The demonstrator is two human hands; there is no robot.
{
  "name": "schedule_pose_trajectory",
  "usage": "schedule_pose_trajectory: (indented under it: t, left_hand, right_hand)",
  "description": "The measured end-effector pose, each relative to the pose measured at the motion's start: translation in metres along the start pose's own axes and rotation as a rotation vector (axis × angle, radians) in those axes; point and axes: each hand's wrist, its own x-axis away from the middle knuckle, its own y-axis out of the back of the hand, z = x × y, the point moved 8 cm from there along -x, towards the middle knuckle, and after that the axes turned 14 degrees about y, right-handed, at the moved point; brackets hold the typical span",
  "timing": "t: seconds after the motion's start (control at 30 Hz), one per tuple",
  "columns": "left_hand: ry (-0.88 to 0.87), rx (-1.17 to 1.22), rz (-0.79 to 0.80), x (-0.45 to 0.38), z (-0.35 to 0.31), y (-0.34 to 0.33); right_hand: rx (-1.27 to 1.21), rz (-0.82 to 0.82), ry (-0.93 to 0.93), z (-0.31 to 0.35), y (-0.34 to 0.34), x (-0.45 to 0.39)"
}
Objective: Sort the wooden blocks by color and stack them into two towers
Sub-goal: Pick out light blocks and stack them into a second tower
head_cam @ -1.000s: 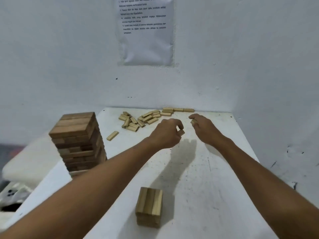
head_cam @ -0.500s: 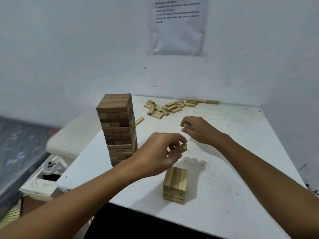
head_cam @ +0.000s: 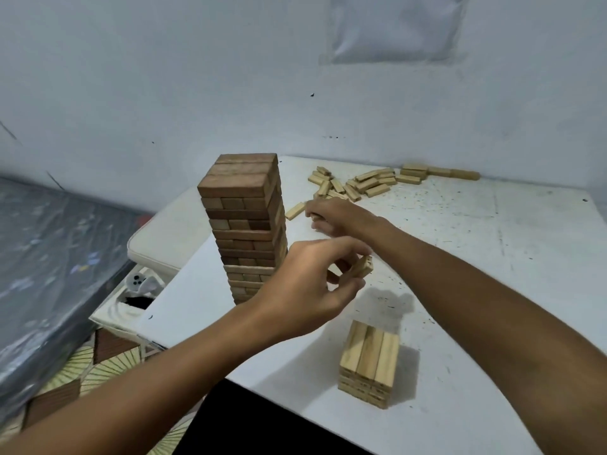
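- Standing on the big white square table (head_cam: 492,290) is a tall tower of dark brown wooden blocks (head_cam: 244,221) with some pale rows low down; it could fall if an arm bumps it, because both arms reach close by it.
- Lying by the far wall is a loose pile of pale wooden blocks (head_cam: 361,184), well apart from the towers.
- Sitting near the front edge is a short stack of pale wooden blocks (head_cam: 369,362); a block put down crooked could slide off.
- The left hand (head_cam: 308,290) pinches one small pale wooden block (head_cam: 363,267) above the table, between the two towers.
- The right hand (head_cam: 331,215) is curled just beside the tall tower; I cannot tell if it holds anything.
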Motion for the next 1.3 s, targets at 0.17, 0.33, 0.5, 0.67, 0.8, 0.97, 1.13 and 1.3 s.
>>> schedule_pose_trajectory:
  t: [0.17, 0.33, 0.5, 0.67, 0.8, 0.97, 1.13, 1.3]
  left_hand:
    - [0.010, 0.007, -0.019, -0.003, 0.005, 0.002]
    - [0.019, -0.004, -0.018, -0.005, 0.011, 0.000]
    - [0.053, 0.020, 0.020, -0.012, 0.007, -0.014]
    - [0.058, 0.021, 0.155, -0.020, -0.013, -0.045]
    - [0.029, -0.072, 0.382, -0.015, -0.045, -0.087]
    - [0.039, -0.329, 0.594, -0.020, -0.074, -0.134]
    - [0.062, -0.413, 0.740, -0.012, -0.089, -0.172]
    - [0.067, -0.502, 0.786, 0.002, -0.088, -0.187]
  right_hand:
    - [0.039, 0.057, 0.075, -0.003, -0.020, -0.031]
    - [0.163, 0.047, 0.124, 0.001, -0.018, -0.032]
    - [0.266, 0.042, 0.042, -0.008, -0.003, 0.029]
    - [0.025, -0.163, -0.365, -0.020, 0.038, 0.147]
    - [-0.251, -0.298, -0.702, -0.002, 0.059, 0.248]
    - [-0.342, -0.342, -0.945, 0.054, 0.057, 0.331]
    - [-0.296, -0.361, -1.103, 0.082, 0.037, 0.366]
    - [-0.303, -0.463, -1.130, 0.103, 0.038, 0.379]
